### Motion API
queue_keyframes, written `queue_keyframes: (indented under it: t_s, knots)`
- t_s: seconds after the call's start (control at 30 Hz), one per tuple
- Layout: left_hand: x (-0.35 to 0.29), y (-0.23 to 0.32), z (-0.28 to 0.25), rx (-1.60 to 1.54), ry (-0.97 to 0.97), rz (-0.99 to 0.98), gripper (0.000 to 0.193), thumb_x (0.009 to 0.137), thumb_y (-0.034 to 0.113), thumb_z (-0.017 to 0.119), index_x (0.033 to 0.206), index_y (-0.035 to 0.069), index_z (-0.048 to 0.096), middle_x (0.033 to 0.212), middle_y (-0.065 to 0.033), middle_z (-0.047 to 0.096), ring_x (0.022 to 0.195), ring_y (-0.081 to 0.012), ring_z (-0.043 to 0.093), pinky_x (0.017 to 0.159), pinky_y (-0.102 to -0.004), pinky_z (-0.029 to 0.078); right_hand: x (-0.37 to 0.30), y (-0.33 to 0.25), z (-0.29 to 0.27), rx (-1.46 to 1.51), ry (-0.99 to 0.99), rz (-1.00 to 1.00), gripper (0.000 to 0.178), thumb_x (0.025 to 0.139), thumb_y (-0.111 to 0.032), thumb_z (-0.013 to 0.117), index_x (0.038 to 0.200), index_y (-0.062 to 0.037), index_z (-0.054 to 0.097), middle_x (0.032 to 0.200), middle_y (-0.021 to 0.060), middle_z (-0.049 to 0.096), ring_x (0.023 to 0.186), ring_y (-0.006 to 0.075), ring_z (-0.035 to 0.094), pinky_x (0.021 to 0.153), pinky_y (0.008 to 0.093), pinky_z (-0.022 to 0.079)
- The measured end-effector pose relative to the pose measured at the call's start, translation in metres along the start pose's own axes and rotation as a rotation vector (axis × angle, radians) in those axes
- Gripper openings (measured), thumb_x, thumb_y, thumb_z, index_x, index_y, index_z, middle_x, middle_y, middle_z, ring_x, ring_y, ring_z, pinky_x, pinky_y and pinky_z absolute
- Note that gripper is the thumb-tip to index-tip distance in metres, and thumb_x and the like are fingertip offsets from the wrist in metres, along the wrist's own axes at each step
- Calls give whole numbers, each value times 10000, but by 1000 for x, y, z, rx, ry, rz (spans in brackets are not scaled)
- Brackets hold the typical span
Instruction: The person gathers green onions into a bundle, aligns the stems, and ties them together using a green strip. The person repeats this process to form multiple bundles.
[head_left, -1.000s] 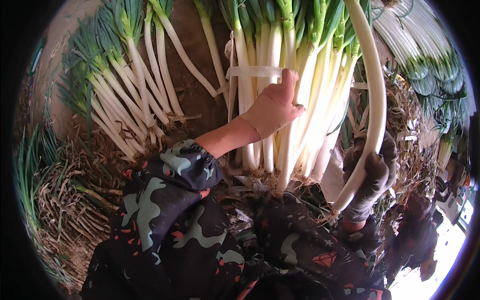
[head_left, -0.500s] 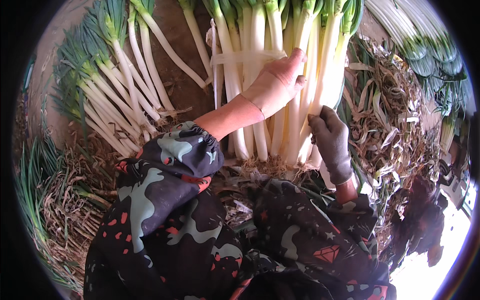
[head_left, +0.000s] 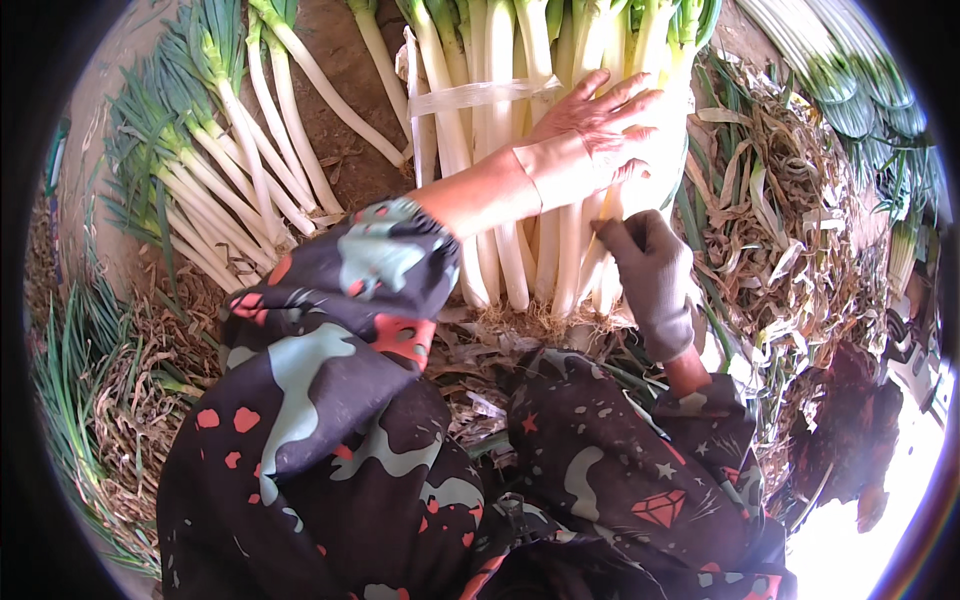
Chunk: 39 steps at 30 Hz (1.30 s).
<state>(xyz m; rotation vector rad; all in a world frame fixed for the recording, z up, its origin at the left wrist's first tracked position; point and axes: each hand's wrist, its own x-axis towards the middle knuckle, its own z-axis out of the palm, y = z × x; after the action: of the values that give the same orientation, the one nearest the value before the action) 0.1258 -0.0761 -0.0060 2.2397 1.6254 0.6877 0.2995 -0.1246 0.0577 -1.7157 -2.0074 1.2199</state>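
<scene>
A thick bundle of big green onions [head_left: 507, 160] stands before me, white stalks toward me, with roots at the near end. A clear tape strip [head_left: 470, 97] crosses its left half. My left hand [head_left: 605, 125] lies open across the right half, fingers spread over the stalks, just right of the tape's visible end. My right hand [head_left: 655, 270], in a grey glove, is closed at the bundle's lower right side, thumb and fingers against an onion stalk. Some of its fingers are hidden.
Loose green onions [head_left: 235, 170] lie on the ground at the left. Dry leaves and husks [head_left: 770, 220] are heaped at the right, more trimmings [head_left: 150, 420] at the lower left. Further bundled onions [head_left: 850, 90] lie at the far right. A bright patch glares at the lower right.
My left hand has shifted right and its fingers have spread from a more curled shape. My right hand has moved slightly left. The head view has shifted a little, moving the bundle up.
</scene>
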Motion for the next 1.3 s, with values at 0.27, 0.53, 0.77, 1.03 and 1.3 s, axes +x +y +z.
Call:
queue_keyframes:
  t_s: [0.27, 0.53, 0.77, 1.03, 1.3]
  knots:
    - [-6, -12, 10, 87, 128, 136, 349, 967, 354, 549, 1221, 131, 635, 1569, -65, 320, 1506, -201, 141, 1222, -506, 105, -22, 8, 19, 45, -212, -42, 269, 850, -177, 753, 763, -10, 562, 599, 8, 536, 552, 81, 443, 506, 281, 409]
    - [-5, -14, 10, 92, 35, 62, 418, 986, 401, 503, 1275, 111, 591, 1565, -74, 293, 1506, -197, 127, 1210, -528, 71, -16, 10, 23, 9, -257, -60, 285, 830, -214, 794, 793, -17, 593, 661, -12, 558, 592, 77, 469, 535, 256, 421]
    - [6, -14, -4, 142, -4, 123, 400, 1000, 431, 464, 1285, 170, 565, 1519, -71, 373, 1491, -216, 186, 1206, -553, 73, 2, 12, 5, 338, 42, 97, 247, 843, -136, 764, 935, 15, 592, 727, -16, 569, 643, 52, 476, 585, 219, 431]
    - [81, -58, 16, 356, 62, 209, 295, 990, 351, 496, 1243, 229, 587, 1394, -64, 492, 1412, -246, 340, 1199, -574, 100, 22, 23, 6, 361, -95, 103, 283, 865, -163, 717, 1001, 45, 581, 794, 14, 585, 730, 72, 521, 660, 234, 472]
    - [80, -69, 17, 419, -50, 198, 381, 985, 397, 484, 1326, 236, 532, 1475, -79, 414, 1440, -263, 297, 1205, -565, 71, 20, 37, 22, 344, -45, -64, 292, 867, -178, 738, 1004, 18, 572, 771, 17, 566, 723, 77, 500, 651, 246, 468]
